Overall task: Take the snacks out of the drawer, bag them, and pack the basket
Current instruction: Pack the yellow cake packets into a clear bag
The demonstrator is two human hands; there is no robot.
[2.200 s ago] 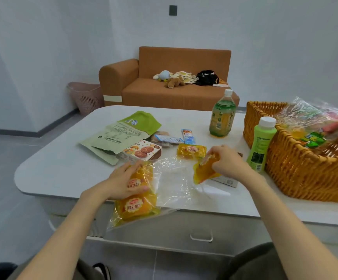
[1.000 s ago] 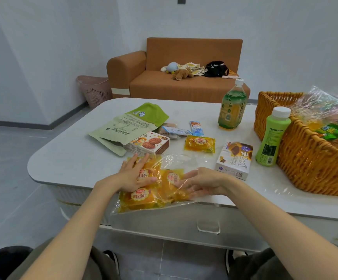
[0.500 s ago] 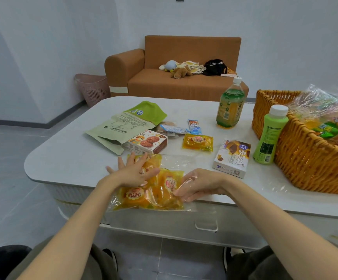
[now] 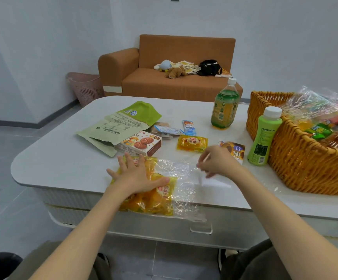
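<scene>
In the lower centre of the frame the clear bag [image 4: 184,178] lies on the near edge of the table [image 4: 63,162], its filled end hanging over the edge above the drawer front [image 4: 200,229]. The left hand [image 4: 137,178] lies flat on it, fingers straight and spread, pressing the yellow packets [image 4: 154,203] inside. The right hand [image 4: 218,164] hovers at the bag's empty mouth end, right of centre. Its fingers are loosely curled and blurred, so I cannot tell whether they pinch the plastic or hold nothing.

1 loose yellow packet [image 4: 192,143] lies just above the bag, mid-frame, and looks like the next to go in. To do this well, the left palm should press down so the slippery packets do not slide off the edge. The right hand should lift only the upper film of the mouth, then feed the packet in flat.

The basket [image 4: 305,170] at the right edge already holds 1 filled bag [image 4: 321,118].
</scene>
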